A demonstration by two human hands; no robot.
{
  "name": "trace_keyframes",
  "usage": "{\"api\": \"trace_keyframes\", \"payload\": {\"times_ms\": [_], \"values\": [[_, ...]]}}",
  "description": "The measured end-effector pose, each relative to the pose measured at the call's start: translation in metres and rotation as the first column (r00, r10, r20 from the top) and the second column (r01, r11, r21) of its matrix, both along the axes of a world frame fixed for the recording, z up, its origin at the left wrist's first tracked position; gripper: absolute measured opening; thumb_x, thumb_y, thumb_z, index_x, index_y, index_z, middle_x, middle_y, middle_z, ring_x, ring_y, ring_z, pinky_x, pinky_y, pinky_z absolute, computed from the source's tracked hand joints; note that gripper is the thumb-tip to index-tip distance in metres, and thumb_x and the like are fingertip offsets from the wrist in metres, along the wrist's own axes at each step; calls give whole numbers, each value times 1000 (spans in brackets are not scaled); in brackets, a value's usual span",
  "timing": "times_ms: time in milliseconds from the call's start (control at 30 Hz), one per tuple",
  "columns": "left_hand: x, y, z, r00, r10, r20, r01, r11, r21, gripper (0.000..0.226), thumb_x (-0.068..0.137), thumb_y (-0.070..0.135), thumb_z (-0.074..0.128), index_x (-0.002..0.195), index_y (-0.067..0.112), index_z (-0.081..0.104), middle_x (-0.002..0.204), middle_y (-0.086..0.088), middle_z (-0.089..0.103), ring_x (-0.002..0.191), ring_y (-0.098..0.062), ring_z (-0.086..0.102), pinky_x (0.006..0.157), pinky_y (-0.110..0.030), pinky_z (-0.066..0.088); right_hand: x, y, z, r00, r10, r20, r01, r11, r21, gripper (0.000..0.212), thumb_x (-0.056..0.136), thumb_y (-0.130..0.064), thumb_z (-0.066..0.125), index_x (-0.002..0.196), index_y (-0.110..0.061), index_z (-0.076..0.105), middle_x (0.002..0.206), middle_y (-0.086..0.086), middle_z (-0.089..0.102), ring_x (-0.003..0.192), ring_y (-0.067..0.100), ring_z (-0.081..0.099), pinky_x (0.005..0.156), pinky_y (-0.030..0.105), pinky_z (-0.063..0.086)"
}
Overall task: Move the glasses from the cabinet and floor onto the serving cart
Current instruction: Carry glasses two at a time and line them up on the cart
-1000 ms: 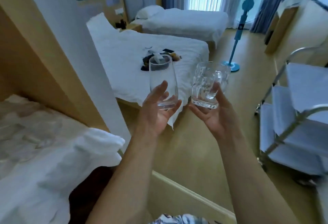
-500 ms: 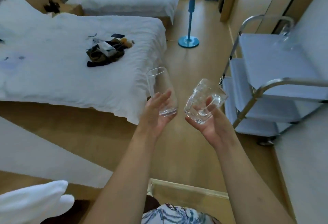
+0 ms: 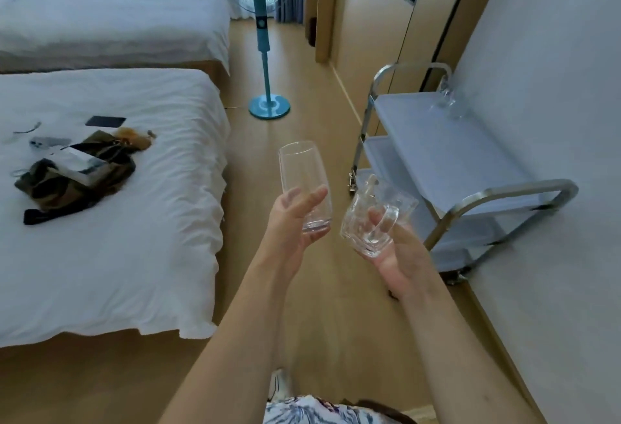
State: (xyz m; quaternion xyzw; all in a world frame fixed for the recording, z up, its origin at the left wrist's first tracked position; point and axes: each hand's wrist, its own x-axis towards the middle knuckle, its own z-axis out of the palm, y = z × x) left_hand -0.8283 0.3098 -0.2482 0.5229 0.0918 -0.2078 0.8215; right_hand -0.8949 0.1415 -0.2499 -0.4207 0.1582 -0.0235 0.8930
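My left hand (image 3: 291,222) grips a tall clear tumbler (image 3: 302,175) upright by its lower part. My right hand (image 3: 400,255) holds a clear faceted glass mug (image 3: 373,218), tilted to the right, cupped from below with the handle toward me. Both are held above the wooden floor in the middle of the view. The serving cart (image 3: 450,154), with steel tube frame and pale blue shelves, stands to the right against the wall. A clear glass (image 3: 445,106) sits at the far right corner of its top shelf.
A white bed (image 3: 117,222) with a dark bag, a phone and small items fills the left. A second bed (image 3: 111,20) lies behind it. A teal standing fan (image 3: 267,54) stands on the floor ahead. White wall runs along the right.
The view has swung right and forward, away from the cabinet. The cart is now closer and fuller in view. Both hands still carry their glasses, the mug tilted more.
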Motion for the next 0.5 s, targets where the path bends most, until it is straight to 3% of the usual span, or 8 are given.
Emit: {"api": "trace_keyframes", "payload": {"times_ms": [200, 300, 400, 500], "values": [[54, -16, -3, 998, -63, -8, 64, 991, 119, 77, 72, 29, 89, 136, 23, 47, 119, -3, 67, 99, -22, 73, 88, -44, 60, 43, -7, -13, 999, -28, 23, 31, 993, -111, 51, 88, -8, 71, 137, -12, 58, 136, 20, 60, 124, 36, 60, 102, 56, 49], [82, -30, -10, 996, -91, -16, 92, 984, 153, 75, 71, 27, 89, 134, 24, 49, 117, -3, 68, 93, -19, 74, 86, -44, 60, 66, -21, -19, 995, -100, -13, 99, 990, -97, 50, 83, -7, 73, 132, -13, 62, 132, 20, 63, 121, 37, 63, 103, 57, 48], [115, -50, -15, 992, -126, -3, 124, 971, 202, 77, 71, 27, 90, 135, 25, 47, 116, -2, 69, 96, -20, 74, 86, -44, 60, 98, -40, -28, 985, -172, -27, 168, 979, -119, 36, 79, -6, 77, 113, -19, 74, 130, 23, 64, 119, 39, 64, 106, 62, 44], [156, -77, -20, 987, -160, 29, 149, 959, 241, 79, 70, 28, 90, 136, 25, 46, 116, -4, 69, 96, -19, 74, 82, -40, 60, 139, -70, -36, 979, -204, -19, 200, 971, -133, 36, 84, -7, 74, 119, -17, 72, 131, 22, 63, 121, 42, 61, 105, 62, 45]]}}
